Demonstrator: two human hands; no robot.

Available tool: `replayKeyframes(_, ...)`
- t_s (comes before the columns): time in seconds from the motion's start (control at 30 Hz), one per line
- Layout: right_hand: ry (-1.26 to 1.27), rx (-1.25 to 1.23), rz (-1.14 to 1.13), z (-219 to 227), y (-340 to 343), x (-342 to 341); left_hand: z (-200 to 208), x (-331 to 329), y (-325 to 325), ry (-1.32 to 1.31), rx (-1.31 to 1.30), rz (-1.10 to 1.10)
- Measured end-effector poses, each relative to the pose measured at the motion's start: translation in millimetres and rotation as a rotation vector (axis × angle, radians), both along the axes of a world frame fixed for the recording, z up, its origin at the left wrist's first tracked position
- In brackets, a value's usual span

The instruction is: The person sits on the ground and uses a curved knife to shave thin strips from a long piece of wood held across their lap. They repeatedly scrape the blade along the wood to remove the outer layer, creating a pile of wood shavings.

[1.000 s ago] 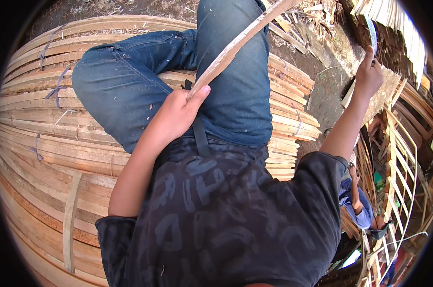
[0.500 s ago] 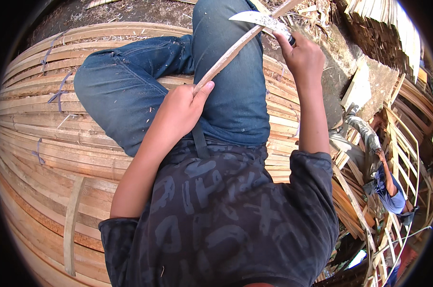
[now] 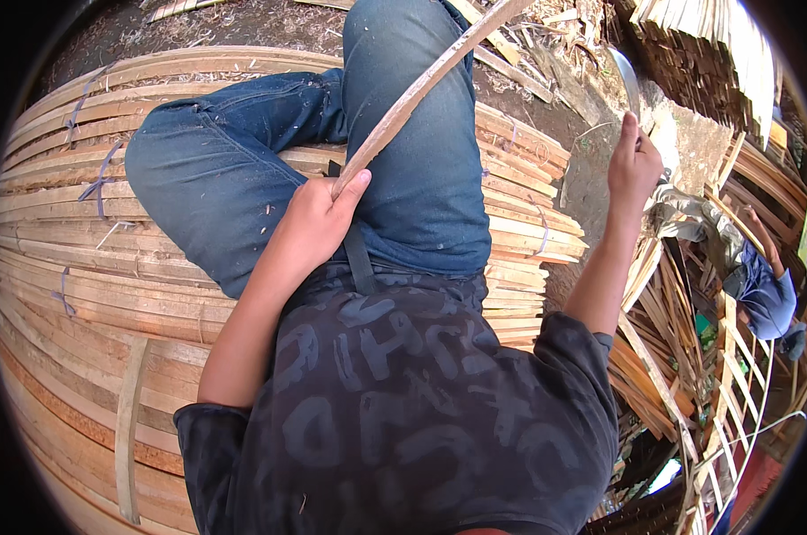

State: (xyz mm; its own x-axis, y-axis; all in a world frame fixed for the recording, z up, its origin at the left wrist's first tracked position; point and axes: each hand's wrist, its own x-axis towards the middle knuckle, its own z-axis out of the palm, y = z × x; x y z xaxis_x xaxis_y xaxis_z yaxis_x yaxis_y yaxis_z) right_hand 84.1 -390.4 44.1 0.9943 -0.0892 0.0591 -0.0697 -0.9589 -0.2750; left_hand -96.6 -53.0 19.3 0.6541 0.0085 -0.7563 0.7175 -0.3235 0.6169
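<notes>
My left hand (image 3: 319, 218) is closed round the near end of a long thin wooden strip (image 3: 412, 98), which slants up and right across my raised knee and leaves the picture at the top. Out to the right, my right hand (image 3: 636, 168) grips the handle of a curved knife (image 3: 629, 78), its blade pointing up and away from the strip. Most of the handle is hidden inside my fist. The blade and the strip are well apart.
I sit on bundled wooden slats (image 3: 74, 294) tied with purple string (image 3: 103, 183). Stacked slats (image 3: 702, 53) stand at the far right, near a stone slab (image 3: 689, 147). A co-worker in a blue shirt (image 3: 765, 294) bends among leaning strips at the right.
My right hand has swung the knife off the strip, out to the right and slightly down. My left hand and the strip have shifted slightly left. The co-worker has moved.
</notes>
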Motion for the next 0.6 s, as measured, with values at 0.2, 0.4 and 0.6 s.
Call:
replayKeyframes(0.2, -0.055, -0.142, 0.520, -34, 121, -23, 11, 8, 3, -0.009, 0.112, -0.057)
replayKeyframes(0.4, -0.281, -0.284, 0.549, -59, 94, 25, 6, 22, -11, -0.136, 0.111, -0.008)
replayKeyframes(0.6, 0.047, -0.387, -0.298, -15, -30, 78, -7, 1, 0, -0.071, 0.079, 0.007)
